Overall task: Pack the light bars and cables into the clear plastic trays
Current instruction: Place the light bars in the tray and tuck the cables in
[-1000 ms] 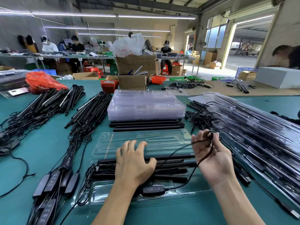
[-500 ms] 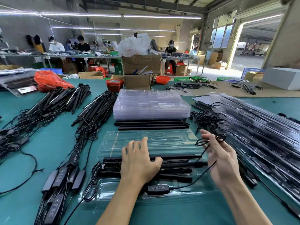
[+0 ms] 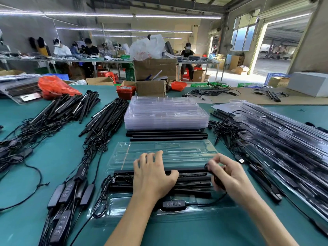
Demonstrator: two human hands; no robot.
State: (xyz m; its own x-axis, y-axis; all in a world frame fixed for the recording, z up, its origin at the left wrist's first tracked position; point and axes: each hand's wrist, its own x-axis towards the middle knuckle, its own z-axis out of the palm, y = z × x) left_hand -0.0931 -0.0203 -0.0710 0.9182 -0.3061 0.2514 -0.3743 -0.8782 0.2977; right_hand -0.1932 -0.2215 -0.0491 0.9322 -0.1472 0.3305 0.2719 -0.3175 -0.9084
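An open clear plastic tray point(image 3: 165, 151) lies in front of me on the green table, its near half filled with black light bars point(image 3: 193, 183). My left hand point(image 3: 152, 176) presses flat on those bars, fingers spread. My right hand point(image 3: 229, 174) grips a coiled black cable point(image 3: 217, 181) at the bars' right end, fingers curled round it. The cable runs down to a black inline controller point(image 3: 174, 205) with several buttons, lying in the tray's front channel.
A stack of empty clear trays point(image 3: 166, 114) sits behind, with loose black bars point(image 3: 166, 135) at its foot. Piles of bars with cables point(image 3: 103, 121) lie to the left, controllers point(image 3: 67, 194) nearer me. Packed trays point(image 3: 276, 139) are stacked at the right. Boxes and workers fill the background.
My right hand has come down from mid-air to the right end of the bars, bringing the coiled cable with it. My left hand stays pressed on the bars.
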